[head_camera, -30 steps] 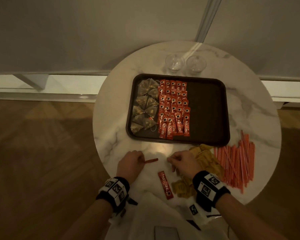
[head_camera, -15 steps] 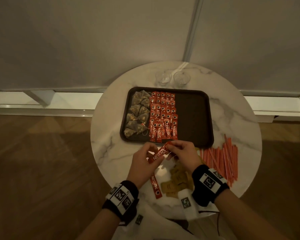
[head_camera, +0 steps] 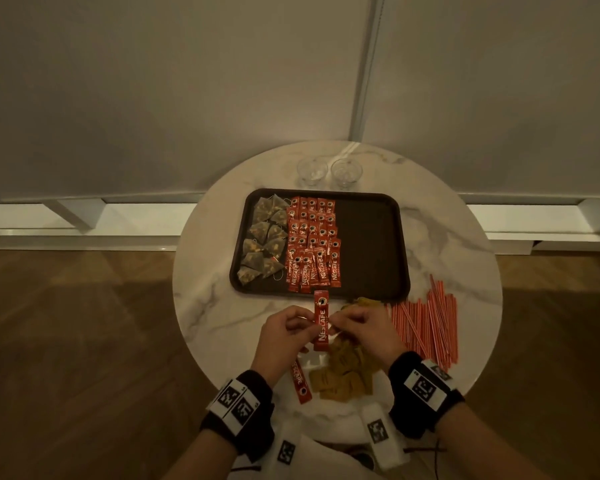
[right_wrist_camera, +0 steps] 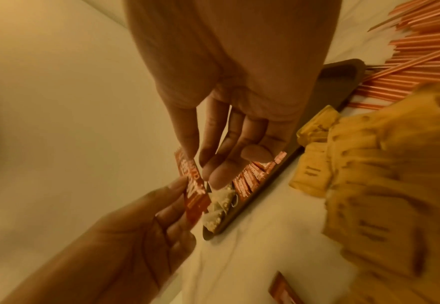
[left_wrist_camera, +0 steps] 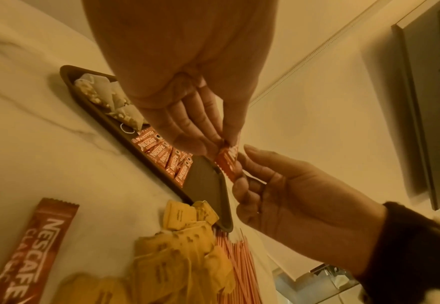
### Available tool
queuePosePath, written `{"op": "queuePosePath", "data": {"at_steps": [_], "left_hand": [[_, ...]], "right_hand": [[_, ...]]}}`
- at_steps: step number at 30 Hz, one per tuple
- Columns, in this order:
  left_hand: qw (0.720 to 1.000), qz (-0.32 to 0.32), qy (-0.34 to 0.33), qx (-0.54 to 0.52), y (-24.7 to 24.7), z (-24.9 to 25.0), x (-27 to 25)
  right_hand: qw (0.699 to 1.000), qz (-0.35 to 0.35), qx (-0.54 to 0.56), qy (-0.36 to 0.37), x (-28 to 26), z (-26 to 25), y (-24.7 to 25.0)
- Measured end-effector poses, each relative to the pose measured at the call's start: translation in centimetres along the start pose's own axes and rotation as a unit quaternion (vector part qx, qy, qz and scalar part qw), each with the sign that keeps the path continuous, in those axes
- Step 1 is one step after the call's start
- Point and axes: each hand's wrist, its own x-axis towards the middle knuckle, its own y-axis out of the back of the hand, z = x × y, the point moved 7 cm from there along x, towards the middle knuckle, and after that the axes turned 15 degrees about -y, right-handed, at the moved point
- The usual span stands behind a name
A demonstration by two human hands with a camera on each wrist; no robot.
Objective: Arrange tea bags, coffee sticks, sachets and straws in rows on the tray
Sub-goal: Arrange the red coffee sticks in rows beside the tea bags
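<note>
Pinched from both sides: red Nescafé coffee stick (head_camera: 321, 320), left hand (head_camera: 284, 336) on its left edge, right hand (head_camera: 364, 332) on its right edge, fingertips of each curled onto the wrapper. Held lengthwise, far end pointing at the tray (head_camera: 371, 244), raised over the marble table (head_camera: 208, 306) just short of the tray's near rim. From the left wrist, thumb and fingers (left_wrist_camera: 187, 131) closed on the stick's upper part, right hand's fingertips at its lower edge. From the right wrist, thumb and forefinger on the stick, remaining fingers (right_wrist_camera: 242, 144) hanging loosely.

On the tray: pyramid tea bags (head_camera: 264, 240) down the left side, touching and overlapping; beside them, rows of coffee sticks (head_camera: 312, 244), the nearest row slightly fanned; right half bare.

On the table, near side: one more coffee stick (head_camera: 300, 382) lying loose below the left hand, tilted; heap of yellow sachets (head_camera: 343, 372) under and beside the right hand, reaching up to the tray's near rim; red-striped straws (head_camera: 426, 323) in a loose bundle to the right, some crossing. Behind the tray, two clear glasses (head_camera: 329, 171) side by side.
</note>
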Motion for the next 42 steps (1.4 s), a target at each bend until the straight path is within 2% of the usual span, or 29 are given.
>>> {"op": "queuePosePath", "data": {"at_steps": [4,10,13,15,16,18,20,21,23,28,30,33,35,38,42], "left_hand": [[0.999,-0.030,0.016,0.011,-0.4,-1.7,-0.8],[0.998,-0.055,0.017,0.021,-0.2,-3.2,-1.0],[0.990,-0.046,-0.015,0.135,1.4,-4.1,-0.1],[0.960,-0.058,-0.037,0.271,2.7,-5.1,0.4],[0.938,-0.085,-0.042,0.333,2.9,-5.7,0.5],[0.892,-0.190,-0.065,0.404,2.2,-7.0,0.4],[0.835,-0.305,-0.106,0.446,0.7,-7.9,-0.1],[0.804,-0.341,-0.133,0.468,0.2,-8.0,-0.3],[0.760,-0.369,-0.183,0.502,-0.3,-8.1,-0.7],[0.708,-0.400,-0.238,0.531,0.5,-8.6,-0.3],[0.716,-0.423,-0.200,0.518,1.2,-8.7,0.1],[0.766,-0.411,-0.118,0.479,3.2,-8.8,1.4],[0.808,-0.373,-0.083,0.449,4.6,-8.6,2.5],[0.888,-0.285,-0.042,0.357,6.2,-7.3,4.0],[0.947,-0.192,-0.034,0.255,6.3,-4.9,5.6]], "right_hand": [[0.999,0.008,-0.041,-0.022,-0.3,2.6,-0.6],[0.998,0.014,-0.067,-0.002,-0.4,3.3,-1.3],[0.997,0.025,-0.073,-0.018,0.2,3.8,-1.4],[0.995,0.028,-0.086,-0.031,0.7,4.4,-1.2],[0.994,0.030,-0.096,-0.035,1.0,4.7,-1.0],[0.992,0.038,-0.113,-0.041,1.5,5.3,-0.4],[0.989,0.046,-0.133,-0.045,1.9,5.9,0.3],[0.988,0.045,-0.141,-0.048,2.1,6.2,0.5],[0.988,0.041,-0.141,-0.056,2.3,6.5,0.9],[0.987,0.053,-0.133,-0.065,3.4,5.4,1.7],[0.986,0.063,-0.143,-0.063,4.3,4.6,2.0],[0.983,0.094,-0.151,-0.048,5.4,3.0,2.2],[0.984,0.107,-0.136,-0.045,6.2,1.6,2.2],[0.982,0.131,-0.126,-0.046,8.1,-0.2,2.1],[0.981,0.158,-0.093,-0.063,11.4,-2.1,1.5]]}}
